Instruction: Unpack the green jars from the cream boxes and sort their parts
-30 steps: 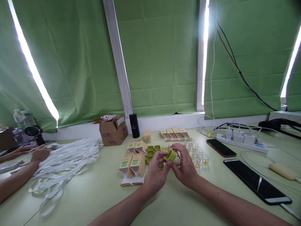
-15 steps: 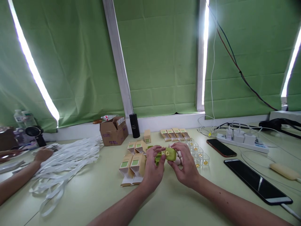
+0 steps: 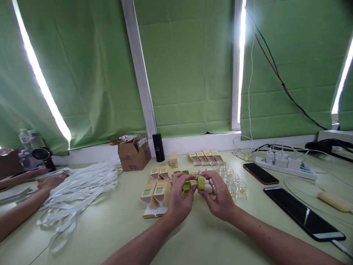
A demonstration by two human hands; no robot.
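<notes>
Between both hands is a small green plastic piece point(image 3: 201, 182), rounded and glossy, with a pale yellowish part at its left end. My left hand point(image 3: 180, 195) pinches that left end with thumb and fingertips. My right hand point(image 3: 217, 193) grips the right side, its fingers curled around. More green pieces point(image 3: 186, 187) lie behind my left fingers, partly hidden. White rounded pieces point(image 3: 209, 188) show beside my right fingers. Clear cups with yellow centres point(image 3: 234, 180) stand in rows right of my right hand. Small open cardboard boxes with green labels point(image 3: 161, 193) stand left of my left hand.
More small boxes point(image 3: 206, 157) line up behind. At the back are a brown carton point(image 3: 134, 154) and a black cylinder point(image 3: 158, 148). Phones point(image 3: 303, 211) and a power strip point(image 3: 285, 167) lie right. White straps point(image 3: 82, 187) and another person's hands point(image 3: 51, 181) are left.
The green piece has turned between my fingers, so its side now faces me. Both my hands stay nearly in place. The other person's hands at the left have shifted slightly.
</notes>
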